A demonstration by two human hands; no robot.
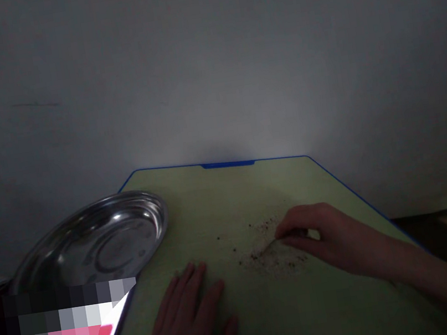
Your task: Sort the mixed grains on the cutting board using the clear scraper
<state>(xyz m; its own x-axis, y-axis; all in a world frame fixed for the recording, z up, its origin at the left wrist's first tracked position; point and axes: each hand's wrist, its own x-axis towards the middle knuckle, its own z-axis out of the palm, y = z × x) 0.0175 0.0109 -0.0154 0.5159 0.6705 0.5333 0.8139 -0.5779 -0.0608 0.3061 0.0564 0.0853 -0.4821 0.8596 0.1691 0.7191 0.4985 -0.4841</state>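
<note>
On the green table (227,195), the right hand (328,233) pinches a thin utensil (269,247) at speckled grains (278,261), apparently working through them; any next stroke needs lightness. The left hand (181,311) lies loosely spread, empty.

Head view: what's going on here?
A person is working at a green tabletop with a blue edge. The right hand pinches a small, thin tool, its tip at a loose scatter of pale grains and dark specks; the picture is too dim to tell exactly what the tool is. The left hand lies palm down on the tabletop beside the scatter, holding nothing visible. A shiny metal tray sits at the left, beyond the left hand.
</note>
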